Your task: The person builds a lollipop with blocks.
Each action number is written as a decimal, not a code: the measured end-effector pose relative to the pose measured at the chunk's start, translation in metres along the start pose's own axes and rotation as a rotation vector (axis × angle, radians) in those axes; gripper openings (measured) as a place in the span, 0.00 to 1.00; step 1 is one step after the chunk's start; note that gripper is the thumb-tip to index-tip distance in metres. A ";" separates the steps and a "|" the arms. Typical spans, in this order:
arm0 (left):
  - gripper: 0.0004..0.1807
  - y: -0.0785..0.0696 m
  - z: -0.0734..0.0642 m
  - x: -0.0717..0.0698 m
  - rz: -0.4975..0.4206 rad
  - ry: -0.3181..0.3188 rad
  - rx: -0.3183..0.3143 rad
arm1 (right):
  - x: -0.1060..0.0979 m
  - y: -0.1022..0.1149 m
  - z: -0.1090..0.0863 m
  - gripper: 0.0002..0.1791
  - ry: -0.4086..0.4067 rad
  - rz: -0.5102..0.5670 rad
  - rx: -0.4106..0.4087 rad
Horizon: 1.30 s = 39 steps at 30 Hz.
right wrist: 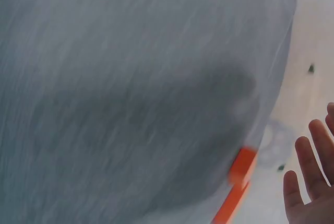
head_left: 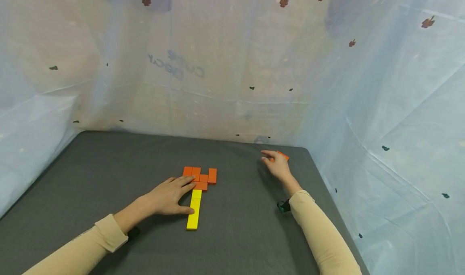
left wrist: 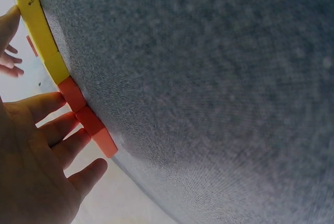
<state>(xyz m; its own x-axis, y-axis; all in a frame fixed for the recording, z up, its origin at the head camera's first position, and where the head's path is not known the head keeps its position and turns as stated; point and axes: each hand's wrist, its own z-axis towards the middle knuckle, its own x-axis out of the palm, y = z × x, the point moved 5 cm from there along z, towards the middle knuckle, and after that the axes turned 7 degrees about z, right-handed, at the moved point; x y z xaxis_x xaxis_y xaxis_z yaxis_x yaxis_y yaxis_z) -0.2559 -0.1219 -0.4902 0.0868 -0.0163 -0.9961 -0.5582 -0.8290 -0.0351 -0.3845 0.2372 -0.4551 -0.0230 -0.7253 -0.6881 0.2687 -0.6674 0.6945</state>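
Observation:
Several flat orange blocks lie side by side in a cluster on the dark tabletop. Below them runs a strip of yellow blocks, its upper end meeting the orange ones. My left hand is spread from the left, fingertips on the orange blocks and thumb at the side of the yellow strip. Towards the far right corner, my right hand hovers with loosely extended fingers. Beside it lie more orange blocks, partly hidden by the hand; two show in the right wrist view, one nearer block among them.
The dark grey tabletop has rounded far corners. Translucent plastic sheeting with leaf marks hangs behind it and along both sides. A dark wrist device sits under the right cuff.

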 end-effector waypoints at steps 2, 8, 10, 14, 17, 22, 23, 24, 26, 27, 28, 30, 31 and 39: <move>0.53 0.000 0.000 0.000 -0.001 0.004 -0.001 | -0.007 -0.011 0.000 0.20 -0.014 -0.011 0.023; 0.53 0.001 0.001 0.002 -0.001 0.013 -0.008 | -0.021 -0.035 -0.001 0.20 -0.025 -0.069 0.110; 0.53 0.001 0.001 0.002 0.001 0.013 -0.012 | -0.022 -0.041 -0.001 0.21 -0.021 -0.099 0.134; 0.53 0.001 0.002 0.002 -0.004 0.011 -0.016 | -0.023 -0.048 -0.001 0.20 -0.022 -0.154 0.170; 0.54 0.001 0.002 0.002 -0.008 0.016 -0.019 | -0.022 -0.052 -0.001 0.20 -0.018 -0.183 0.193; 0.53 0.000 0.001 0.002 -0.012 0.020 -0.022 | -0.019 -0.060 0.000 0.20 0.000 -0.205 0.211; 0.53 0.000 0.001 0.002 -0.012 0.019 -0.022 | -0.018 -0.061 0.000 0.20 0.000 -0.207 0.207; 0.53 -0.001 0.001 0.001 -0.012 0.017 -0.022 | -0.017 -0.062 0.001 0.20 0.000 -0.211 0.203; 0.53 -0.001 0.000 0.001 -0.010 0.017 -0.023 | -0.016 -0.063 0.001 0.20 -0.001 -0.223 0.191; 0.53 -0.001 0.000 0.001 -0.010 0.017 -0.022 | -0.015 -0.064 0.001 0.20 -0.001 -0.228 0.187; 0.53 -0.002 0.000 0.001 -0.008 0.018 -0.023 | -0.015 -0.063 0.001 0.20 -0.001 -0.235 0.184; 0.53 -0.002 0.000 0.000 -0.009 0.018 -0.023 | -0.015 -0.063 0.000 0.20 0.001 -0.242 0.188; 0.53 -0.002 0.000 0.000 -0.012 0.019 -0.023 | -0.015 -0.063 -0.001 0.20 0.003 -0.244 0.190; 0.53 -0.002 -0.001 -0.001 -0.014 0.020 -0.024 | -0.013 -0.062 -0.003 0.20 -0.005 -0.241 0.203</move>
<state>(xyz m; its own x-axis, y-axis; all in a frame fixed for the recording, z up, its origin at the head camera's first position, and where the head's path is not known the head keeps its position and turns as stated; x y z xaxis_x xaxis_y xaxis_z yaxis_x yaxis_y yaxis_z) -0.2538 -0.1205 -0.4892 0.1113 -0.0161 -0.9937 -0.5372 -0.8422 -0.0465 -0.3979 0.2890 -0.4899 -0.0674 -0.5429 -0.8371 0.0568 -0.8397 0.5400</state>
